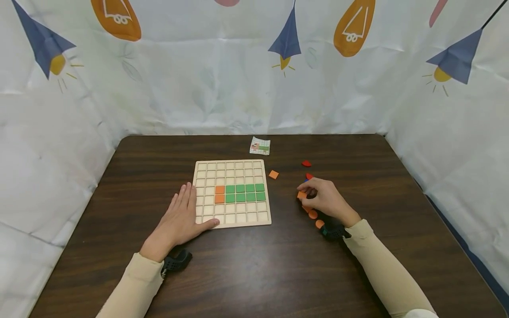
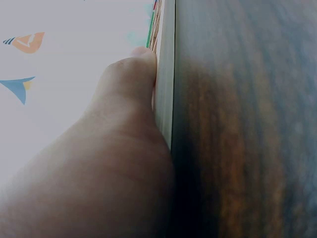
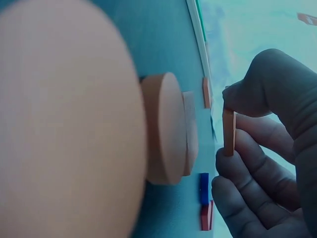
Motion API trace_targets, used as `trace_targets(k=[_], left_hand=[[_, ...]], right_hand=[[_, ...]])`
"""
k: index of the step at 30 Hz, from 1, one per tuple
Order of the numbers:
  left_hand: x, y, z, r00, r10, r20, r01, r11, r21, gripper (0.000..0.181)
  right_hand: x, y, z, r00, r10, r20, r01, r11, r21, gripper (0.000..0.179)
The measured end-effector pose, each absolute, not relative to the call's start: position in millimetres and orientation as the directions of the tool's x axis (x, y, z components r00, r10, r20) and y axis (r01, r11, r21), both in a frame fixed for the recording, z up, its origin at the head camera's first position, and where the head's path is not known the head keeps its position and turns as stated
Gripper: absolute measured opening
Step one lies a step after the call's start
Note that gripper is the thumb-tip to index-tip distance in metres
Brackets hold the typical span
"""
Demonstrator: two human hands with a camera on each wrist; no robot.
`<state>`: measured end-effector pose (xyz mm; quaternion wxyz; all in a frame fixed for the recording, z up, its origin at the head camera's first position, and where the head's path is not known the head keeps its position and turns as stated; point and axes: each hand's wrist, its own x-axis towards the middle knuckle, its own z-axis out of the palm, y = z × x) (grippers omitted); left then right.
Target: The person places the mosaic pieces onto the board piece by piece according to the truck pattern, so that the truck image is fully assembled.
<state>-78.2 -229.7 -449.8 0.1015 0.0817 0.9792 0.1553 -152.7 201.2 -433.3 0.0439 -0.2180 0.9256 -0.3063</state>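
Note:
A wooden grid board (image 1: 230, 218) lies on the table, with two orange squares (image 1: 220, 194) and a double row of green squares (image 1: 244, 192) in its cells. My left hand (image 1: 180, 221) rests flat at the board's left edge, fingers straight, thumb along the near edge. To the right of the board, my right hand (image 1: 328, 198) pinches an orange square tile (image 3: 229, 133) between thumb and fingertips. In the right wrist view the tile stands on edge, clear of the table. Orange round pieces (image 1: 313, 214) lie below that hand.
A lone orange square (image 1: 273, 174) sits just right of the board. Red pieces (image 1: 306, 163) and a blue piece (image 3: 204, 188) lie beyond the right hand. Behind the board is a small pattern card (image 1: 260, 145). A patterned curtain (image 1: 238, 88) hangs behind the table.

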Motion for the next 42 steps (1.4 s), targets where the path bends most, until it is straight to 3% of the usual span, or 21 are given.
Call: trace_targets(k=[32,42], left_hand=[[-75,-231,-449,-0.966,0.19,-0.173,0.127,0.938,0.323,0.131],[-75,-231,-449,-0.968,0.192,-0.162,0.131,0.937,0.324,0.131]], right_hand=[[-173,171,-406,-0.85,-0.518,0.095,-0.488,0.707,-0.512,0.025],[-180,154,-400,-0.834,-0.543,0.097,-0.5,0.671,-0.547,0.027]])
